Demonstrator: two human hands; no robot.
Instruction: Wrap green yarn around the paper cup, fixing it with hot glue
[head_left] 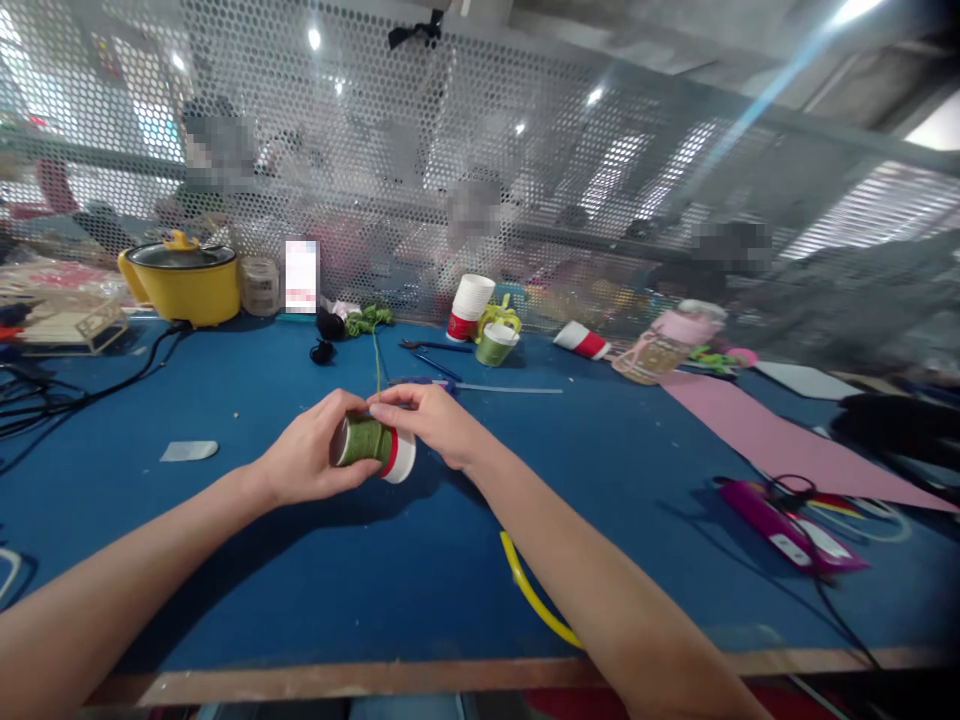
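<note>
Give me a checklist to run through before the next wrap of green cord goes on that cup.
1. Left hand grips the cup at its base: ok.
2. Right hand pinches the green cord at the cup's top edge: ok.
3. Cord runs free back to the bundle: ok, no snag visible.
4. Wraps lie tight and even: cannot tell, fingers cover part.
5. Scissors within reach: ok.
6. Glue on the cup: cannot tell.

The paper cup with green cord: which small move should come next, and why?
Probably turn the cup slightly in the left hand while the right hand guides the green cord: part of the cup is wrapped, its red-and-white rim end is bare.
</note>
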